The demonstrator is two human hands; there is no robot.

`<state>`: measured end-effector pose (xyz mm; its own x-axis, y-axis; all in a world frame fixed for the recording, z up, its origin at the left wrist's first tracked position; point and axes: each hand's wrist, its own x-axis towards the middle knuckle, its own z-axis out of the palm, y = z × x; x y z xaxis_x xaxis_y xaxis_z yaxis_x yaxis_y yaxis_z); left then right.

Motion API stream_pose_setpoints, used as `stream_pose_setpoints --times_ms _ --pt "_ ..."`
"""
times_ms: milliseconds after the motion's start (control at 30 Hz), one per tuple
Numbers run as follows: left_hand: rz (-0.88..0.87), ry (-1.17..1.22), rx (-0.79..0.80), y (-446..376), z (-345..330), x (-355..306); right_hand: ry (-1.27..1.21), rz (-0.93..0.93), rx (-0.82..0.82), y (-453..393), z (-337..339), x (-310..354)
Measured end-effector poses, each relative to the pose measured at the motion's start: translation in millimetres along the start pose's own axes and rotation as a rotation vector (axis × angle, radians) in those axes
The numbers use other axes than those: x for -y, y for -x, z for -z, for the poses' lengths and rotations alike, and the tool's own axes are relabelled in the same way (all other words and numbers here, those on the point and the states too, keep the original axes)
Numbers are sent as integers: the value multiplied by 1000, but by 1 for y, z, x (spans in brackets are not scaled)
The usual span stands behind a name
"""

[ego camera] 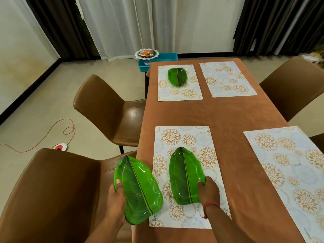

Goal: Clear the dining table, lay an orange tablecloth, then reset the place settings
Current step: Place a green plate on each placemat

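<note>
Both hands point(115, 199) point(208, 190) partly hide leaf plates' point(138, 188) edges.

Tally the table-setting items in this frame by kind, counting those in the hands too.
Green leaf-shaped plates: 3, one on the far left mat, one on the near left mat, one or more in the left hand
White floral-patterned rectangular placemats: 4
Orange-brown tablecloth: 1
Total: 8

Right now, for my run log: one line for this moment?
right hand: setting leaf plate on near-left placemat | left hand: holding spare leaf plates | right placemats: bare
</note>
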<state>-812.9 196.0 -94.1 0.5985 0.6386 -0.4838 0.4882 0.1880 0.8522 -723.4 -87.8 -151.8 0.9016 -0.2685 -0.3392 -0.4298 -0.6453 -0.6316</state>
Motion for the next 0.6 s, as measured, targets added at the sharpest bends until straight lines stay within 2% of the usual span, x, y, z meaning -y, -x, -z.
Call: stream_pose_setpoints --times_ms 100,267,333,600 --pt "-42 -27 29 -1 -9 -2 140 55 -7 -1 8 -1" --pt "-90 -129 146 -5 -38 -1 242 44 -136 4 46 -36" --pt "-87 -108 184 -2 -56 2 331 16 -143 0 74 -64" --pt "-81 -60 337 61 -158 -3 390 -60 -164 -49 225 -193"
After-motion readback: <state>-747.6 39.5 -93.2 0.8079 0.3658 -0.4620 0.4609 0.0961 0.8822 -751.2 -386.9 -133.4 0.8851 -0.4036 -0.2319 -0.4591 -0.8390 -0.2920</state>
